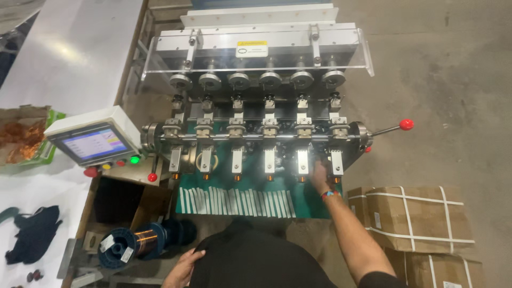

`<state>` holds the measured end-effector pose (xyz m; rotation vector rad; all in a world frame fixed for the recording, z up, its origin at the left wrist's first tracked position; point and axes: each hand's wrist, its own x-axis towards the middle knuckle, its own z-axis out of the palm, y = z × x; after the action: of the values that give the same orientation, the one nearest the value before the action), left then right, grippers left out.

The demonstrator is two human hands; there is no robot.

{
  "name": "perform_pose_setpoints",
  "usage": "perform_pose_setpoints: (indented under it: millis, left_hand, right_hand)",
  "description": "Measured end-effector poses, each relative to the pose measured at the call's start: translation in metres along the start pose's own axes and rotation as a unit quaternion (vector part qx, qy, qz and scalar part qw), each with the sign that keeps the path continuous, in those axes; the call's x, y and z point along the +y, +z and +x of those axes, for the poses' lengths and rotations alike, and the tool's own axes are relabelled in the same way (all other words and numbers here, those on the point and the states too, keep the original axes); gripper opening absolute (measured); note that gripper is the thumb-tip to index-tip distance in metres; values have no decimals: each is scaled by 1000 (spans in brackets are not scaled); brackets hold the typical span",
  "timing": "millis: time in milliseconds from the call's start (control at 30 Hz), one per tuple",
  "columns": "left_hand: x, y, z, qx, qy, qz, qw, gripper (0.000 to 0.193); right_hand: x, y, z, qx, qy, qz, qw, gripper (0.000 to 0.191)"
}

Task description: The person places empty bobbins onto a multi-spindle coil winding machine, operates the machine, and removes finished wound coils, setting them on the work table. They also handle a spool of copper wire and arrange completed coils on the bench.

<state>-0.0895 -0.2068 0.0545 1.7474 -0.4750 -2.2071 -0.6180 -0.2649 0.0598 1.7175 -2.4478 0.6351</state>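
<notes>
A multi-station coil winding machine [256,133] stands in front of me, with several winding heads in a row over a green mat [256,186]. My right hand [320,175] reaches up to the lower part of the second station from the right and touches it; whether it grips anything is hidden. My left hand [184,266] rests against my dark shirt at the bottom, fingers loosely apart, holding nothing. Small copper-coloured coils [237,177] hang below the stations. A row of white strips [237,201] lies on the mat's front part.
A touch-screen control box [93,141] with red, yellow and green buttons sits at left. A lever with a red knob [406,125] sticks out right. Strapped cardboard boxes [413,218] stand at right. A copper wire spool [130,242] lies lower left, beside a white table [58,58].
</notes>
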Motion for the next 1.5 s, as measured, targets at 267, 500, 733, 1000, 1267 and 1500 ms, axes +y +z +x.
perform_pose_setpoints:
  millis: [267, 500, 733, 1000, 1267, 1500]
  left_hand:
    - [-62, -8, -26, 56, 102, 159, 981, 55]
    - [-73, -14, -33, 125, 44, 164, 978, 64]
    - [-86, -63, -62, 72, -26, -83, 994, 55]
    - [-37, -83, -24, 126, -32, 205, 970, 52]
    - [24, -107, 21, 104, -102, 344, 928, 50]
    - [112, -101, 76, 11, -122, 463, 878, 47]
  right_hand:
    - [-11, 14, 28, 34, -30, -249, 967, 65]
    - [-25, 22, 43, 25, -18, -230, 973, 58]
    - [-19, 43, 43, -13, 0, -179, 984, 51]
    - [-36, 25, 21, -11, 96, 21, 995, 44]
    - [-100, 33, -69, -6, 117, 164, 980, 35]
    - [-177, 47, -146, -143, 294, 252, 911, 40]
